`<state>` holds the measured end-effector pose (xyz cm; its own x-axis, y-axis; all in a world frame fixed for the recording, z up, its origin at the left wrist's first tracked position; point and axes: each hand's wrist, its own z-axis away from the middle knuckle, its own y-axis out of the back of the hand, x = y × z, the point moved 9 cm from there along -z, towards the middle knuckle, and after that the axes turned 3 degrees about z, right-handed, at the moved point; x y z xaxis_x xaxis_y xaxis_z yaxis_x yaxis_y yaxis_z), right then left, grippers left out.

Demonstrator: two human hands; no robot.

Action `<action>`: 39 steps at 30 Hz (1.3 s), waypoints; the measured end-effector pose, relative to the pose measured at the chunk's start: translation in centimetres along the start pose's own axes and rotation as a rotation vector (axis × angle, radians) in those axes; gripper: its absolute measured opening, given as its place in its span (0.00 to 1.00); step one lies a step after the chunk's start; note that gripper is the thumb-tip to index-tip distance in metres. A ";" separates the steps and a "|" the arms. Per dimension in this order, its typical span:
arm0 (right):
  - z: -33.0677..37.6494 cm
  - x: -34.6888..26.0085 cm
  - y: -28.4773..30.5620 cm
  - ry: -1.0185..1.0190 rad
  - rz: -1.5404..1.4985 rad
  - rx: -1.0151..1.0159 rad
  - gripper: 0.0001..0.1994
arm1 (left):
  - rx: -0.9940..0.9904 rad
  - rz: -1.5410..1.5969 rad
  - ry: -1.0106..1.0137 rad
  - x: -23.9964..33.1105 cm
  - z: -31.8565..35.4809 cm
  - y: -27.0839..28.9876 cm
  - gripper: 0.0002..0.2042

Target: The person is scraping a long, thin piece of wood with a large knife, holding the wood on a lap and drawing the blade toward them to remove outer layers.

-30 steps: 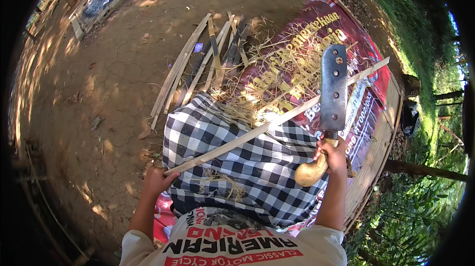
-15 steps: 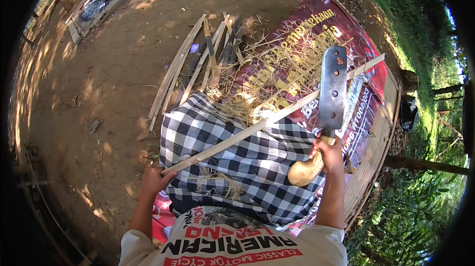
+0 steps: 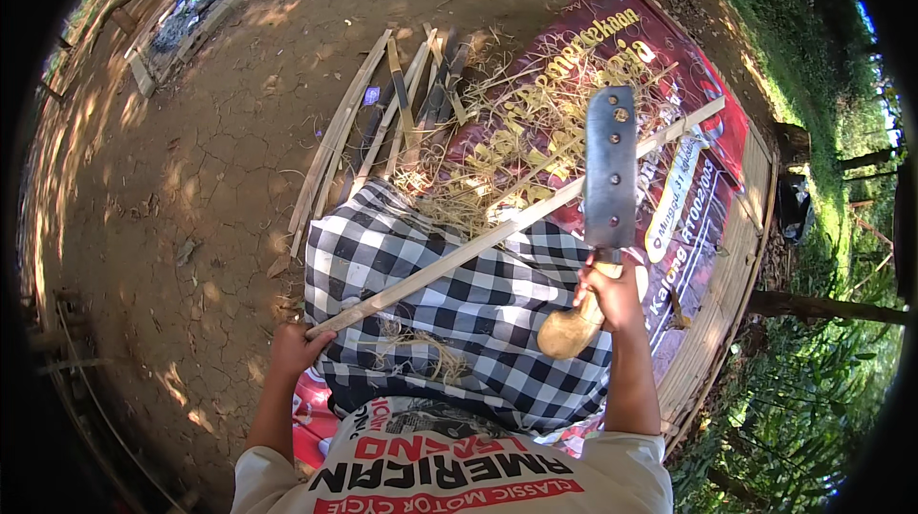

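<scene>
My left hand (image 3: 300, 348) is closed on the near end of a long pale wooden strip (image 3: 449, 263), which slants across my lap up to the right. In my right hand (image 3: 615, 292) is a machete (image 3: 610, 165) with a broad dark blade, rivet-like holes and a curved wooden handle. The blade points away from me and crosses in front of the strip. Whether blade and strip touch, I cannot tell. Black-and-white checked cloth (image 3: 382, 256) covers my lap under the strip, with a few shavings (image 3: 421, 347) on it.
Thin curled shavings (image 3: 507, 151) lie heaped on a dark red printed banner (image 3: 612, 26). Several strips (image 3: 344, 122), pale and dark, lie on the earth ground left of the heap. A bamboo platform edge (image 3: 736, 275) runs along the right, with plants beyond.
The machete and my right hand have shifted left along the strip. My left hand keeps its hold on the strip's near end, almost unmoved.
</scene>
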<state>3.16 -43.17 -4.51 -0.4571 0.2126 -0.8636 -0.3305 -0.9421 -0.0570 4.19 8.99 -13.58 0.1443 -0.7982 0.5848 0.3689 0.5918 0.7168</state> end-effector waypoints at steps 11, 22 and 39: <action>0.4 -2.0 1.7 0.008 -0.098 0.015 0.08 | 0.047 -0.054 -0.032 1.6 0.4 1.3 0.24; 2.1 2.1 -1.3 -0.104 0.012 -0.174 0.09 | 0.033 -0.090 0.005 3.3 0.5 2.2 0.23; 3.5 4.4 -4.6 -0.160 -0.231 -0.301 0.08 | 0.078 -0.092 -0.089 2.8 0.0 1.9 0.28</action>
<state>-0.21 -37.01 -6.33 -0.5295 0.4424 -0.7238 -0.1939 -0.8938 -0.4045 5.34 7.88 -10.54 0.0298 -0.8382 0.5445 0.3037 0.5266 0.7940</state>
